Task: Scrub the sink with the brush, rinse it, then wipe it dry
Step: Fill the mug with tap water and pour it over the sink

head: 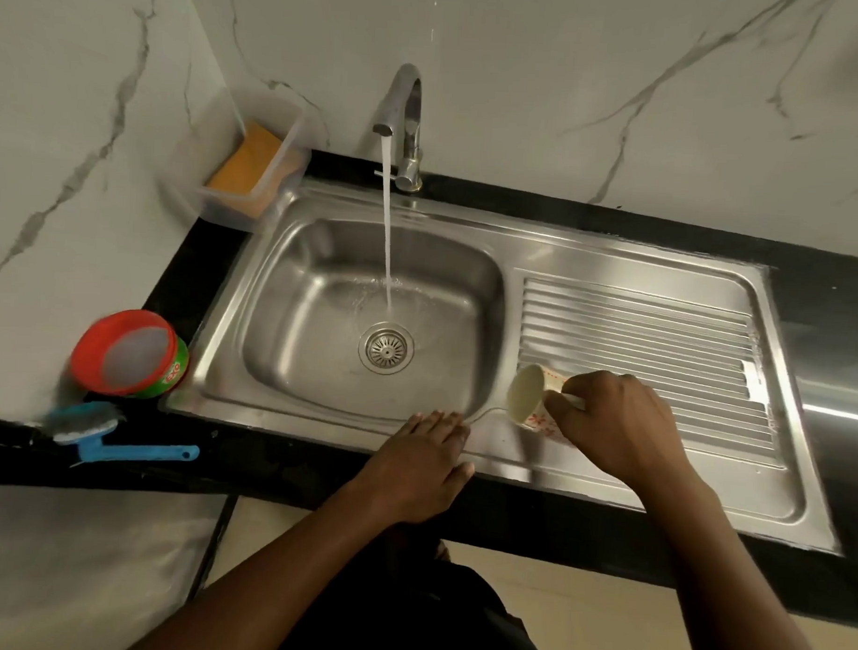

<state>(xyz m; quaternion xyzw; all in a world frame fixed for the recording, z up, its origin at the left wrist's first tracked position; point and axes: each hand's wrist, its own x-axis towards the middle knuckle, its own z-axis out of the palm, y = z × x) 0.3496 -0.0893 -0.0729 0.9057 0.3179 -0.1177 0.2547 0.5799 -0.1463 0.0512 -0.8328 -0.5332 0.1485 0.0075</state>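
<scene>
My left hand flat on sink front rim; right hand grips tipped cup over drainboard. On table left of sink: brush, red tub; sponge box back corner.

Soft, fairly dim indoor light; pale glare on the sink basin and drainboard, black counter edges bend with wide-angle distortion, red tub at left slightly blurred

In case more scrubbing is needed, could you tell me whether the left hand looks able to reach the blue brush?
Probably yes: the left hand rests flat on the sink rim, holding nothing, and nothing lies between it and the blue brush.
</scene>
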